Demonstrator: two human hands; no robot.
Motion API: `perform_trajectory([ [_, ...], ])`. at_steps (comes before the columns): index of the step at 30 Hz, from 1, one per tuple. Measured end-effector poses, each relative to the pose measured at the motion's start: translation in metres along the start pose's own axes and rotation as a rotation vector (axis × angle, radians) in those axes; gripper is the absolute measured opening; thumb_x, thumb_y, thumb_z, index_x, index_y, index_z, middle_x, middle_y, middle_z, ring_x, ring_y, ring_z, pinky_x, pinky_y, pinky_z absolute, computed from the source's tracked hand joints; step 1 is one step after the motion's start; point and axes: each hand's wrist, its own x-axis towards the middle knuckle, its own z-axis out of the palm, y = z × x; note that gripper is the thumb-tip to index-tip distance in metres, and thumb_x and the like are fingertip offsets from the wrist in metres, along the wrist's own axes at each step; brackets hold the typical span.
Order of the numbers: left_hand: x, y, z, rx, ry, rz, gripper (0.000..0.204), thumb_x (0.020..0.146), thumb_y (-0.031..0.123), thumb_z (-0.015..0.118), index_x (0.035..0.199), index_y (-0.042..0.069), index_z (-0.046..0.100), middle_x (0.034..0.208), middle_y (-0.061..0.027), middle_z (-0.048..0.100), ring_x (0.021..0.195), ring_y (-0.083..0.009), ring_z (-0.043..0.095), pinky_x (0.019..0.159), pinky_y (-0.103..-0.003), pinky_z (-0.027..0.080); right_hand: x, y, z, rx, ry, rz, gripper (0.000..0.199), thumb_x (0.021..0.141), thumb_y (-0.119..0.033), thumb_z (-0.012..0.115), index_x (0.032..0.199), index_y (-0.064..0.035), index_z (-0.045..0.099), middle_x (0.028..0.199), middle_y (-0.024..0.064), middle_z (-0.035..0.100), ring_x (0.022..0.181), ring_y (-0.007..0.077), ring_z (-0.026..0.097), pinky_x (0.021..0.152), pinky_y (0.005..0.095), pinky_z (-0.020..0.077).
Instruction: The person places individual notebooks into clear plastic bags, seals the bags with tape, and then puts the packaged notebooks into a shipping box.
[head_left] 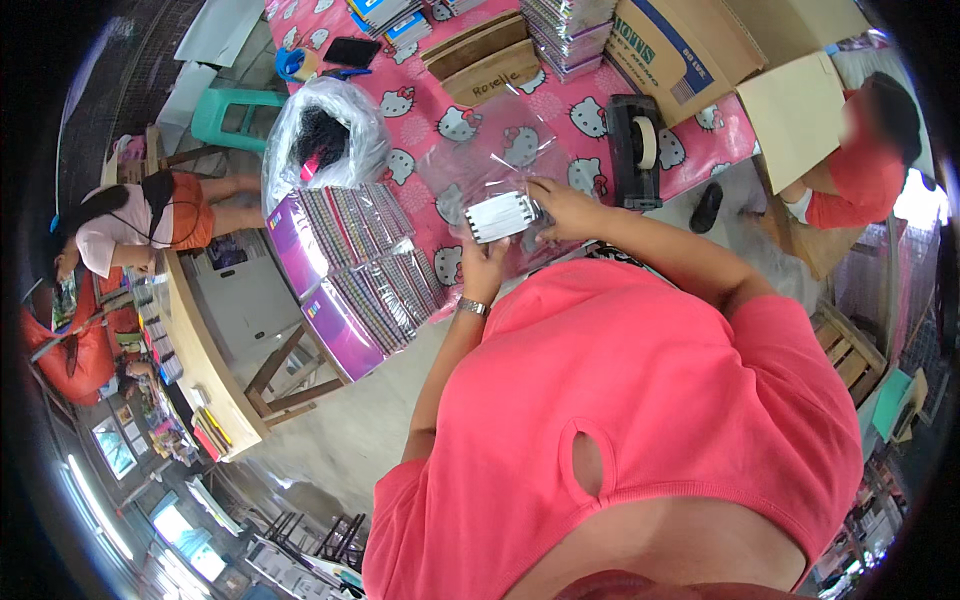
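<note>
A small white spiral notepad (499, 217) with black binding along its edges lies in my left hand (484, 268), the fingers and thumb closed on its near side. My right hand (566, 210) is at the notepad's right edge, its fingers bent and closed on a clear plastic bag (500, 140). The bag spreads over the table beyond the notepad; whether the notepad is inside it I cannot tell. Left of my hands, rows of spiral notebooks (365, 265) stand packed in purple-sided, plastic-wrapped bundles.
A pink cartoon-print tablecloth (458, 122) covers the table. On it are a black tape dispenser (634, 150), wooden holder (483, 65), notebook stack (568, 35), cardboard box (675, 55), phone (352, 51) and plastic-lined bundle (325, 135). One person (860, 150) sits right; another bends at left.
</note>
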Motion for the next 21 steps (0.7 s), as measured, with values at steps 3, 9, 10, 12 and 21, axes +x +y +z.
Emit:
perform_trajectory([
  [3,0.003,0.033,-0.001,-0.094,-0.081,0.03,0.077,0.085,0.003,0.06,0.145,0.0,0.011,0.139,-0.0154,0.039,0.12,-0.0225,0.048,0.103,-0.034,0.035,0.001,0.011,-0.016,0.119,0.09,-0.18,0.088,0.066,-0.029,0.077,0.138,-0.003,0.033,0.138,0.0189,0.036,0.124,0.0336,0.042,0.102,0.038,0.0378],
  [9,0.029,0.063,-0.007,0.115,0.203,-0.125,0.04,0.087,0.018,0.063,0.12,-0.004,0.056,0.115,-0.0138,0.062,0.102,-0.0177,0.058,0.089,-0.028,0.044,0.036,-0.04,-0.051,0.322,0.254,0.209,0.046,0.069,-0.02,0.067,0.11,0.0005,0.06,0.103,0.0198,0.059,0.098,0.0336,0.059,0.088,0.0397,0.0457],
  [10,0.031,0.071,-0.011,0.302,0.188,-0.16,0.038,0.088,0.018,0.061,0.12,-0.002,0.057,0.114,-0.0126,0.063,0.096,-0.0174,0.059,0.083,-0.028,0.046,0.041,-0.047,-0.053,0.149,0.255,0.058,0.041,0.07,-0.018,0.067,0.106,0.0001,0.061,0.098,0.0187,0.06,0.093,0.0327,0.06,0.083,0.0403,0.0471],
  [12,0.032,0.058,-0.023,0.442,0.188,-0.054,0.033,0.09,0.019,0.059,0.119,0.003,0.059,0.107,-0.0079,0.065,0.086,-0.0162,0.06,0.07,-0.029,0.048,0.038,-0.059,-0.061,0.057,0.324,-0.098,0.023,0.072,-0.012,0.063,0.093,-0.0017,0.061,0.087,0.0154,0.061,0.084,0.0299,0.061,0.074,0.0413,0.0484],
  [21,-0.013,0.009,-0.015,-0.075,0.315,-0.015,0.032,0.09,0.011,0.038,0.112,-0.001,0.058,0.115,-0.0116,0.058,0.109,-0.0208,0.054,0.094,-0.032,0.04,-0.002,-0.01,-0.034,0.309,0.122,-0.205,0.024,0.073,-0.004,0.055,0.095,-0.0071,0.063,0.095,0.0111,0.062,0.089,0.0289,0.057,0.083,0.0408,0.0448],
])
